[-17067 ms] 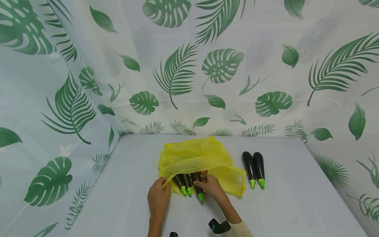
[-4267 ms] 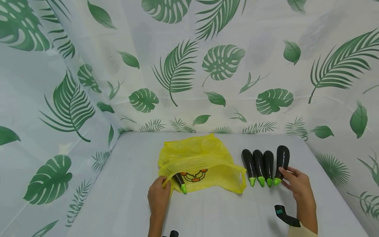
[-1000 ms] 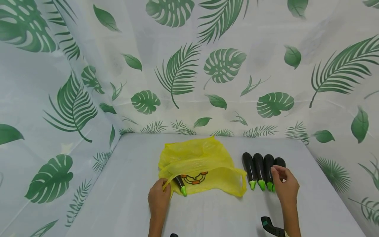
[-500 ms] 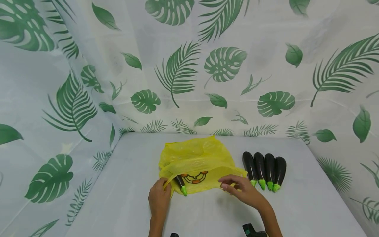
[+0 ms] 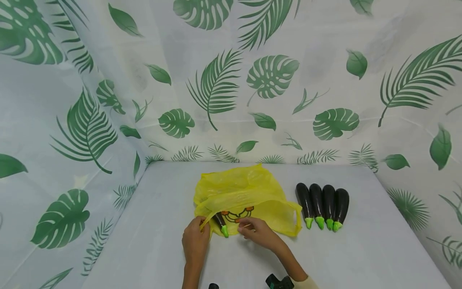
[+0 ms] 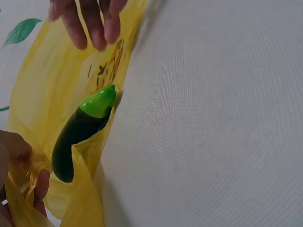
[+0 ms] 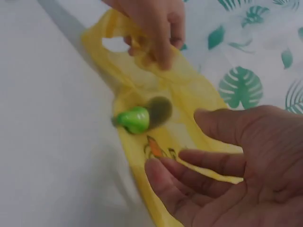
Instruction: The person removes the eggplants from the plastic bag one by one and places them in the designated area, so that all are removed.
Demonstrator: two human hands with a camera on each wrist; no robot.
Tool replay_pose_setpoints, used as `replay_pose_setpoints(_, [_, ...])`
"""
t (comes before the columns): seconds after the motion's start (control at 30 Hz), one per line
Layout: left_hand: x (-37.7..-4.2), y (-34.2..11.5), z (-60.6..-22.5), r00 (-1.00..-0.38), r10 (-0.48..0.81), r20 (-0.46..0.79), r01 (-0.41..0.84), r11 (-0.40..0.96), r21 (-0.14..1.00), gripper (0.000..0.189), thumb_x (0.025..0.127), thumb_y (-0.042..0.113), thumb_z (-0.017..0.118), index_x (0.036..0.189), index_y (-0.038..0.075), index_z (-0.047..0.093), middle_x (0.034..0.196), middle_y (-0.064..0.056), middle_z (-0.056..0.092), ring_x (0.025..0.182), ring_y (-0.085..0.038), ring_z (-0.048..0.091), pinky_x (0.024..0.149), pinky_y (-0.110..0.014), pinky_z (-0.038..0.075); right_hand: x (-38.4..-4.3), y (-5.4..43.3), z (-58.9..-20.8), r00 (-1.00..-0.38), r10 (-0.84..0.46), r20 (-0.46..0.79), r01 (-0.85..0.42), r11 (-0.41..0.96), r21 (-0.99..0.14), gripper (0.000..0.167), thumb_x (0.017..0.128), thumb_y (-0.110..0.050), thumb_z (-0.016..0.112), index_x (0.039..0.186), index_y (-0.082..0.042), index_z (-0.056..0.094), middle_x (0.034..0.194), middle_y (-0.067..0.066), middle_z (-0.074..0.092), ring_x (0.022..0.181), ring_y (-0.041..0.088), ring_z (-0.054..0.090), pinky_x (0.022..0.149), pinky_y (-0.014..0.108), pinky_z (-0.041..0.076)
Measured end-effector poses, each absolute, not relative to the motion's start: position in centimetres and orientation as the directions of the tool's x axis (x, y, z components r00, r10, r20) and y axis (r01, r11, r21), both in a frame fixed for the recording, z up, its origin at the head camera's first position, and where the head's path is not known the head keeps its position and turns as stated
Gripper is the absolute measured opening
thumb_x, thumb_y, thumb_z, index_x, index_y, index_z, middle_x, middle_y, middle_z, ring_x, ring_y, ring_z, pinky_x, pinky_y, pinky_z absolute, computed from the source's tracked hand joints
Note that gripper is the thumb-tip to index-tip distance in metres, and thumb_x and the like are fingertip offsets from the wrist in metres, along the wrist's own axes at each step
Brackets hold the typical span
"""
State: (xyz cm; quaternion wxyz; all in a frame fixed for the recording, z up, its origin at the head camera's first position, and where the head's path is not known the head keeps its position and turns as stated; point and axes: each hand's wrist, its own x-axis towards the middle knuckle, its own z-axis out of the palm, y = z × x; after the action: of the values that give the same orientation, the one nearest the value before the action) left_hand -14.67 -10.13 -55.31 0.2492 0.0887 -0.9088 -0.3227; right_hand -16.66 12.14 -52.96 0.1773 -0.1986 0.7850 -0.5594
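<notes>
A yellow plastic bag (image 5: 238, 184) lies on the white table, its mouth facing me. My left hand (image 5: 195, 243) pinches the bag's left handle and holds the opening up. One eggplant (image 5: 220, 222), dark with a bright green cap, pokes out of the mouth; the left wrist view shows this eggplant (image 6: 78, 130) partly inside the plastic. My right hand (image 5: 258, 233) hovers just right of that eggplant, over the bag's printed lower layer. Its fingers are loosely bent and hold nothing, as the right wrist view shows of this hand (image 7: 227, 165).
Several eggplants (image 5: 322, 206) lie side by side to the right of the bag, green caps toward me. The white table (image 5: 155, 208) meets leaf-printed cloth walls (image 5: 223, 84) at the back and sides.
Eggplants have moved from the bag to the row at right, the last one set down there about a second ago. My right hand has since swung left to the bag; the left keeps its hold.
</notes>
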Motion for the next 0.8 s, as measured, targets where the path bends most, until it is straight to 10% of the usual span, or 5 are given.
replay_pose_setpoints(0.8, [-14.9, -10.3, -55.3, -0.852, -0.321, 0.414, 0.001, 0.789, 0.615, 0.008, 0.082, 0.01, 0.071, 0.089, 0.008, 0.072, 0.083, -0.003, 0.072, 0.074, -0.019, 0.068, 0.064, -0.036, 0.054, -18.9, 5.7, -54.4, -0.956, -0.289, -0.053, -0.072, 0.405, -0.912, 0.049, 0.091, -0.02, 0.066, 0.126, 0.012, 0.055, 0.12, 0.031, 0.061, 0.105, 0.043, 0.063, 0.079, 0.046, 0.056])
